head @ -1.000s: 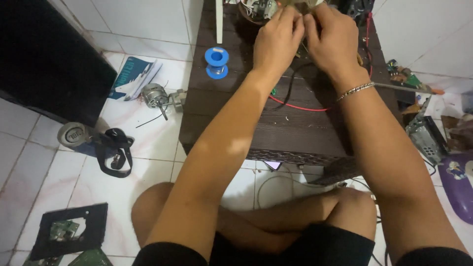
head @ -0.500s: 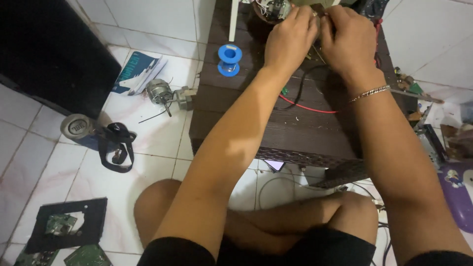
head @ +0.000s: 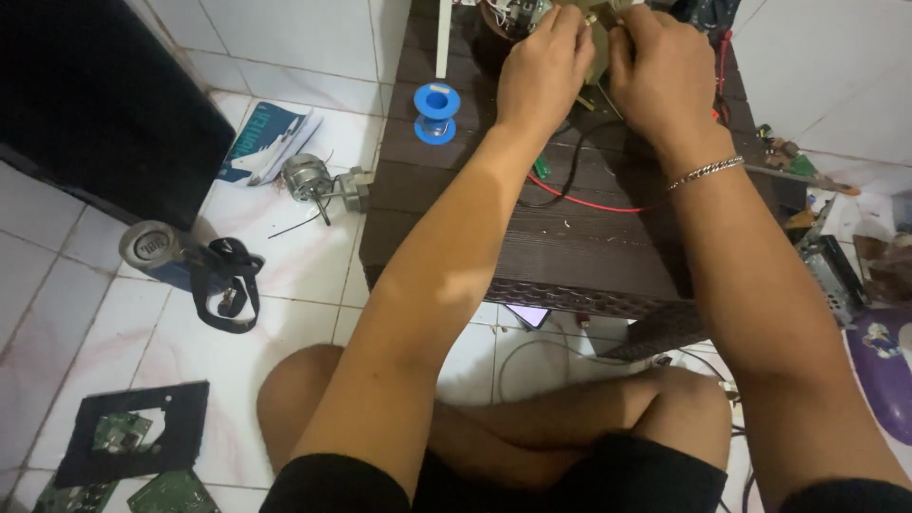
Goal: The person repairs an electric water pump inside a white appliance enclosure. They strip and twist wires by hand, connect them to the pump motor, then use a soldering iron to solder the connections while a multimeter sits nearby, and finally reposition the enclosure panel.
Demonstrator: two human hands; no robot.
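Observation:
Both my hands work close together at the far edge of a low dark brown table [head: 570,256]. My left hand [head: 543,71] and my right hand [head: 655,76] pinch a small tan part with wires [head: 597,28] at the top of the view; the fingers hide most of it. A metal chain bracelet [head: 705,172] circles my right wrist. Red and black wires [head: 579,195] trail from under my hands across the tabletop. A blue spool [head: 436,103] stands to the left of my left hand.
On the white tiled floor at left lie a small electric motor [head: 309,178], a booklet [head: 266,142], a cylindrical speaker with a black strap [head: 161,252] and circuit boards [head: 123,437]. Tools and electronic parts clutter the right side [head: 826,256]. My crossed legs sit below the table.
The view has tilted down and shifted slightly, so the table and hands sit lower in frame. My hands stay together on the same small part.

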